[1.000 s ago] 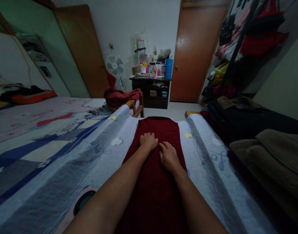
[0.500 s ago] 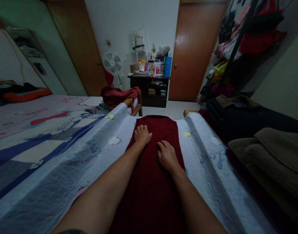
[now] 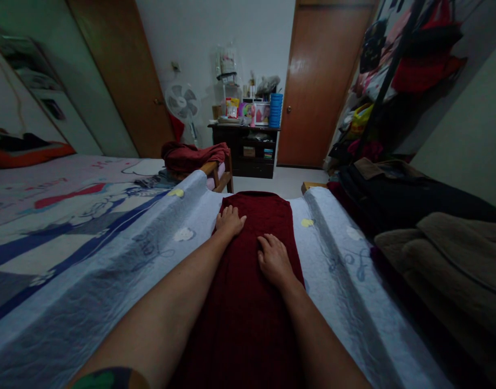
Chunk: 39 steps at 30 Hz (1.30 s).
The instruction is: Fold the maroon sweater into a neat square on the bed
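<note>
A dark red garment [image 3: 248, 313], folded into a long narrow strip, lies on the pale blue quilted bedspread [image 3: 329, 302]. Its collar end points away from me. My left hand [image 3: 230, 220] rests on the garment's left edge near the far end, palm down with the fingers extended. Somewhat closer to me, my right hand [image 3: 274, 256] lies on the right half of the cloth, fingers loosely bent and apart. Neither hand grips the fabric. The garment's near end runs out of view between my forearms.
Dark folded clothes [image 3: 414, 189] and a brown fleecy item [image 3: 454, 254] are piled at the right. A patterned bed cover [image 3: 81, 216] spreads to the left. Beyond the bed's wooden frame [image 3: 227, 173] sit a dark cabinet [image 3: 242, 156] and a standing fan [image 3: 183, 102].
The view has shifted slightly, so the scene sits a little further left. Both hands stay on the garment in nearly the same places. More of my left upper arm shows.
</note>
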{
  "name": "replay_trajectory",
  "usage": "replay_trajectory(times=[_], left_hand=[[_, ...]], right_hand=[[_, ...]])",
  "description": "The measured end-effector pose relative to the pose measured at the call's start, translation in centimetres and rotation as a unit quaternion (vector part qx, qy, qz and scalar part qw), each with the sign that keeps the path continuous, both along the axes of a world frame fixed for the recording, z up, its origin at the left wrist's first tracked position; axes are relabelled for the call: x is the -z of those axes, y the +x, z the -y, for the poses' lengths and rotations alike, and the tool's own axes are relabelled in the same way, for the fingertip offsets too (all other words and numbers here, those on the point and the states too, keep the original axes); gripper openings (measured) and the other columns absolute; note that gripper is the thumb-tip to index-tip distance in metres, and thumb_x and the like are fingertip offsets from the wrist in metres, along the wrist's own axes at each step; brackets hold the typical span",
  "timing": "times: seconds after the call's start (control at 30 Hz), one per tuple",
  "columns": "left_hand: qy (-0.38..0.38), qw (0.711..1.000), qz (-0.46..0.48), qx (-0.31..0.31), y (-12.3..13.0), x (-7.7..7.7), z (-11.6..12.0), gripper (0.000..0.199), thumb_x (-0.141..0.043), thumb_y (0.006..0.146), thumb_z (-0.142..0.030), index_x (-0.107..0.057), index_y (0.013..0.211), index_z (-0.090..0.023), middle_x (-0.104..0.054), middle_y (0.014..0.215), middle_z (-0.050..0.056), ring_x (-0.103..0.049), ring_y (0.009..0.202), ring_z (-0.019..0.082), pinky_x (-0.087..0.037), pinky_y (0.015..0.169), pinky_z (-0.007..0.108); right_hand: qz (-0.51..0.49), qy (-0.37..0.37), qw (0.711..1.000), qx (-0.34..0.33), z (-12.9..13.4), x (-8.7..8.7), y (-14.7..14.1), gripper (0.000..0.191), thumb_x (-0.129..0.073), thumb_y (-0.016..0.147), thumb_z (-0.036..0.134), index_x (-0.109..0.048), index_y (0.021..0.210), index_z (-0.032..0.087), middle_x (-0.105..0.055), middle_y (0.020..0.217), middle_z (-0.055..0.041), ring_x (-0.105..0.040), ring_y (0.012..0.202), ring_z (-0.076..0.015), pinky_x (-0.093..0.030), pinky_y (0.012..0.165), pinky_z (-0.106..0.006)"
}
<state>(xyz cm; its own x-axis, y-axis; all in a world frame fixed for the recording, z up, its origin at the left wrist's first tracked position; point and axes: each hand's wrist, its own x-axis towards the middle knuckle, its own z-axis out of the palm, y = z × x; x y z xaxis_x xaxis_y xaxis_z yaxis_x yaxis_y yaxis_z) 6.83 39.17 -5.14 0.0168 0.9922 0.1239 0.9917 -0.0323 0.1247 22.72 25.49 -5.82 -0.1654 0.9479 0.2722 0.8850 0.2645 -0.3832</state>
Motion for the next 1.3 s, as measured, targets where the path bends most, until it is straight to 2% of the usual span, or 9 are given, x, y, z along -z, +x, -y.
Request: replay_trajectory(times=[0.17, 0.4, 0.53, 0.73, 0.8, 0.97, 1.07, 1.2, 1.3], left_hand=[[-0.014, 1.0, -0.005, -0.013, 0.0, 0.3, -0.8, 0.063, -0.034, 0.09, -0.055, -0.04, 0.139, -0.015, -0.029, 0.153, 0.016, -0.027, 0.14, 0.031, -0.028, 0.109, 0.05], [-0.01, 1.0, -0.018, -0.022, -0.1, 0.3, -1.7, 0.064, -0.036, 0.087, -0.059, -0.044, 0.137, -0.02, -0.03, 0.153, 0.016, -0.034, 0.134, 0.035, -0.032, 0.103, 0.052], [0.045, 0.998, -0.029, -0.016, 0.3, 0.3, -0.9, 0.054, -0.04, 0.088, -0.051, -0.051, 0.13, -0.018, -0.038, 0.147, 0.016, -0.038, 0.129, 0.035, -0.033, 0.101, 0.05], [0.142, 0.989, -0.044, 0.017, 0.7, 0.0, 0.4, 0.035, -0.041, 0.091, -0.034, -0.062, 0.11, -0.014, -0.056, 0.121, 0.017, -0.046, 0.118, 0.032, -0.034, 0.098, 0.047], [0.13, 0.991, -0.033, 0.013, 0.7, -0.3, 0.8, 0.034, -0.04, 0.091, -0.032, -0.06, 0.112, -0.014, -0.057, 0.118, 0.016, -0.05, 0.113, 0.031, -0.039, 0.094, 0.044], [0.031, 0.999, 0.015, -0.016, 0.4, -1.5, 1.3, 0.035, -0.034, 0.093, -0.028, -0.056, 0.116, -0.014, -0.059, 0.116, 0.015, -0.058, 0.106, 0.028, -0.045, 0.089, 0.039], [-0.004, 1.0, 0.02, 0.003, 0.4, -2.4, 2.0, 0.034, -0.033, 0.093, -0.027, -0.059, 0.111, -0.015, -0.063, 0.111, 0.015, -0.061, 0.103, 0.026, -0.047, 0.087, 0.037], [-0.044, 0.996, 0.025, 0.07, 1.1, -3.3, 5.0, 0.03, -0.037, 0.091, -0.026, -0.061, 0.108, -0.02, -0.066, 0.108, 0.009, -0.063, 0.102, 0.021, -0.048, 0.088, 0.032], [-0.055, 0.991, 0.023, 0.116, 1.7, -3.1, 8.3, 0.029, -0.042, 0.09, -0.03, -0.06, 0.111, -0.023, -0.063, 0.12, 0.008, -0.059, 0.111, 0.022, -0.045, 0.094, 0.035]], right_hand=[[-0.001, -0.001, 1.0, 0.002, 0.1, -0.1, 0.0, 0.044, -0.044, 0.088, 0.021, -0.053, 0.131, 0.017, -0.049, 0.139, -0.0114, -0.039, 0.132, -0.0246, -0.028, 0.111, -0.041], [0.002, -0.011, 1.0, 0.006, 0.1, -0.2, 0.0, 0.045, -0.044, 0.089, 0.022, -0.051, 0.133, 0.017, -0.048, 0.14, -0.0119, -0.037, 0.133, -0.0247, -0.027, 0.111, -0.041], [0.003, -0.01, 1.0, 0.006, 0.0, -0.1, -0.1, 0.045, -0.045, 0.089, 0.022, -0.051, 0.133, 0.017, -0.048, 0.14, -0.0115, -0.038, 0.133, -0.0244, -0.027, 0.112, -0.04], [0.004, -0.004, 1.0, 0.005, -0.1, -0.1, 0.0, 0.045, -0.046, 0.088, 0.022, -0.052, 0.132, 0.018, -0.048, 0.14, -0.011, -0.038, 0.133, -0.0246, -0.028, 0.111, -0.04], [0.004, -0.003, 1.0, 0.005, -0.1, -0.1, 0.0, 0.045, -0.046, 0.088, 0.022, -0.052, 0.132, 0.018, -0.048, 0.14, -0.0109, -0.039, 0.132, -0.0246, -0.028, 0.111, -0.04], [0.003, 0.004, 1.0, 0.005, 0.0, -0.2, 0.0, 0.045, -0.045, 0.088, 0.022, -0.052, 0.132, 0.017, -0.05, 0.138, -0.0113, -0.04, 0.131, -0.0241, -0.028, 0.111, -0.04], [0.007, 0.001, 1.0, 0.003, 0.0, -0.2, 0.0, 0.045, -0.044, 0.088, 0.022, -0.052, 0.132, 0.016, -0.05, 0.138, -0.0119, -0.04, 0.131, -0.0243, -0.028, 0.111, -0.039], [0.016, -0.003, 1.0, -0.001, -0.1, -0.1, 0.1, 0.045, -0.043, 0.089, 0.021, -0.051, 0.133, 0.015, -0.048, 0.14, -0.0123, -0.04, 0.131, -0.0245, -0.028, 0.11, -0.04], [0.02, -0.013, 1.0, -0.006, -0.2, 0.0, 0.2, 0.046, -0.041, 0.09, 0.02, -0.05, 0.134, 0.014, -0.047, 0.141, -0.0126, -0.039, 0.132, -0.0246, -0.029, 0.11, -0.04]])
